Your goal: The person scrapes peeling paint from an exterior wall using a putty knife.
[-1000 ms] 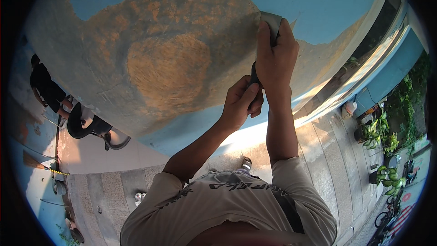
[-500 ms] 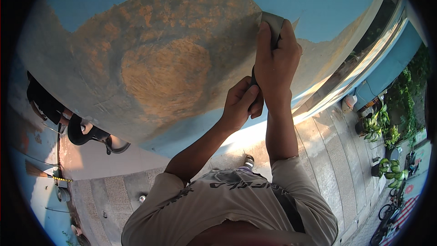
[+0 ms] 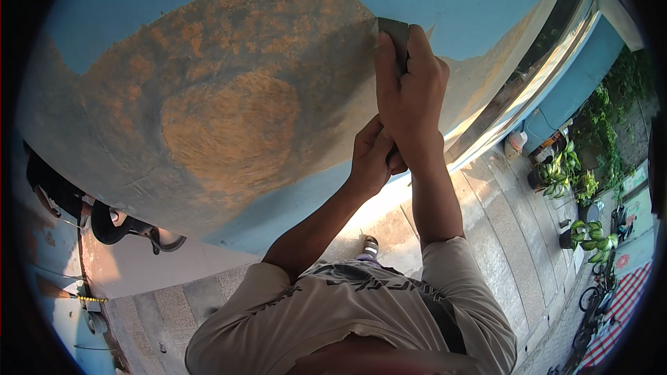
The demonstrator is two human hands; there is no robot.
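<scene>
My right hand (image 3: pixel 417 90) is closed around a scraper, its fingers reaching up onto the wide dark blade (image 3: pixel 394 30). The blade's top edge meets the wall where blue paint (image 3: pixel 445 0) borders the bare patch. Just below, my left hand (image 3: pixel 373 160) is curled around the scraper's lower end, mostly hidden behind my right wrist. Left of the hands, the stripped wall patch (image 3: pixel 326 35) is grey and orange-brown, with a rounded orange area (image 3: pixel 233 132) inside it. A small pointed flake (image 3: pixel 430 32) sticks out right of my fingers.
A window ledge (image 3: pixel 500 101) runs along the right. Potted plants (image 3: pixel 559 170) and bicycles (image 3: pixel 590 298) stand beyond the paved floor (image 3: pixel 497 229). At left are a black curved object (image 3: pixel 111 226) and a broom (image 3: pixel 55 289). My foot (image 3: pixel 371 245) shows below.
The whole view has shifted, so the wall and hands appear farther left. The blade has turned slightly, and my left hand sits further behind my right wrist. Both hands keep their hold.
</scene>
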